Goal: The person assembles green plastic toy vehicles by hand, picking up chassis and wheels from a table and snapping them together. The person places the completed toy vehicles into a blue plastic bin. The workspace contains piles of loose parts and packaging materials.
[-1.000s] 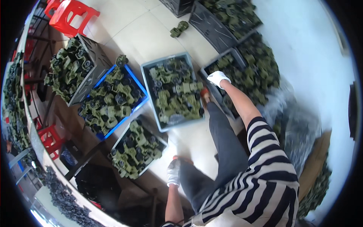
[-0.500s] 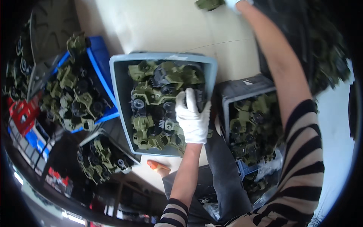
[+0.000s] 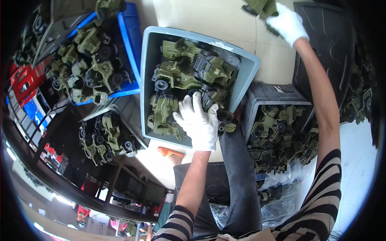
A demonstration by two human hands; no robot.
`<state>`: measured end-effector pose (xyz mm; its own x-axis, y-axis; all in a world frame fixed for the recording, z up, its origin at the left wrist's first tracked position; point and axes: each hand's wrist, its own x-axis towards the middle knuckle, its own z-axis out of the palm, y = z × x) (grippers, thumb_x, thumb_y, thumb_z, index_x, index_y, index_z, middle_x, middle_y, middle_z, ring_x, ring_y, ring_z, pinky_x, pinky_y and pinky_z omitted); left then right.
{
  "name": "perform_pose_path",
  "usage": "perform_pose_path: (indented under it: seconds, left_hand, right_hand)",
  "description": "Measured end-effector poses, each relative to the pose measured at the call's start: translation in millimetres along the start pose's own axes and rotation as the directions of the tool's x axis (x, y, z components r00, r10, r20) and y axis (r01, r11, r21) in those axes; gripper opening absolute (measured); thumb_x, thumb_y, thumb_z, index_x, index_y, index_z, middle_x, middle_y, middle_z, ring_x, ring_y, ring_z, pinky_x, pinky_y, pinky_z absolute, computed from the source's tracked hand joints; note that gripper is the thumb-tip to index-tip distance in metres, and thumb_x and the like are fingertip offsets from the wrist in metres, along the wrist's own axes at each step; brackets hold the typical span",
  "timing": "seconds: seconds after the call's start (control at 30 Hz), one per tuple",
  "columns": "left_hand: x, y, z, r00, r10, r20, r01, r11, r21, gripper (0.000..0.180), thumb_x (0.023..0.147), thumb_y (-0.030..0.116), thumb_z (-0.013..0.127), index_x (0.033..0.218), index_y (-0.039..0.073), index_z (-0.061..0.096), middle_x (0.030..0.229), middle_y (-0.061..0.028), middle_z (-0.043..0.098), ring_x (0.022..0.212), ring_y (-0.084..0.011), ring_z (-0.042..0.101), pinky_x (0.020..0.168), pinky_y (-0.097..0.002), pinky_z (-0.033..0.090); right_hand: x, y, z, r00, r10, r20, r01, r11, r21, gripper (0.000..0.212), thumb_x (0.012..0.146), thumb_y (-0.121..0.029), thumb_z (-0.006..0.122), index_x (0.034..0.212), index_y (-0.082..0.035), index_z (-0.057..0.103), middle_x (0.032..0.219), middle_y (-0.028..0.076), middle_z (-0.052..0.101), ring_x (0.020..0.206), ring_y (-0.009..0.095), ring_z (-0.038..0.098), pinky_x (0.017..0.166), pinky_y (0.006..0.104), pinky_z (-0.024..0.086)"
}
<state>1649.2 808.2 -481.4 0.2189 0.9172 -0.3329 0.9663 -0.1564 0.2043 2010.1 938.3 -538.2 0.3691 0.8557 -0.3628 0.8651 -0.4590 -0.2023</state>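
Sorting olive-green plastic toy trucks: my left hand (image 3: 199, 122) spreads over the grey plastic bin (image 3: 149, 80); my right hand (image 3: 287, 22), at one o'clock, grips one truck (image 3: 259, 7) needing placement.

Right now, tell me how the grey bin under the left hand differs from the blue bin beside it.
The grey bin is pale grey with rounded corners; the blue bin is bright blue and lies further to the person's left. The left hand, gloved white, reaches into the grey bin; no hand is at the blue bin. Both hold olive-green toy vehicles with black wheels and sit on the pale floor.
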Motion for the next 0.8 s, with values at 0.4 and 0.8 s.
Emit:
perform_pose_path:
  seconds: [0.4, 0.8]
  left_hand:
    - [-63.3, -65.2, -11.4, 0.984, 0.108, 0.142, -0.034, 0.896, -0.443, 0.070, 0.092, 0.033, 0.064, 0.148, 0.001, 0.035, 0.148, -0.0302, 0.037, 0.138, -0.0438, 0.036, 0.114, -0.0495, 0.030]
    - [-296.4, -239.9, -162.5, 0.853, -0.130, 0.506, 0.483, 0.565, -0.669, 0.046, 0.095, 0.031, 0.062, 0.125, -0.003, 0.060, 0.122, -0.0267, 0.063, 0.116, -0.0406, 0.059, 0.101, -0.0424, 0.046]
  right_hand:
    - [-53.3, -235.4, 50.1, 0.817, -0.577, 0.007, 0.566, 0.805, 0.178, 0.041, 0.090, -0.043, 0.061, 0.102, -0.005, 0.070, 0.100, 0.017, 0.072, 0.091, 0.032, 0.069, 0.087, 0.0456, 0.048]
    - [-187.7, -286.7, -38.2, 0.986, -0.068, 0.155, 0.099, 0.974, -0.202, 0.048, 0.090, -0.049, 0.056, 0.122, -0.013, 0.065, 0.128, 0.012, 0.062, 0.121, 0.031, 0.056, 0.101, 0.0464, 0.042]
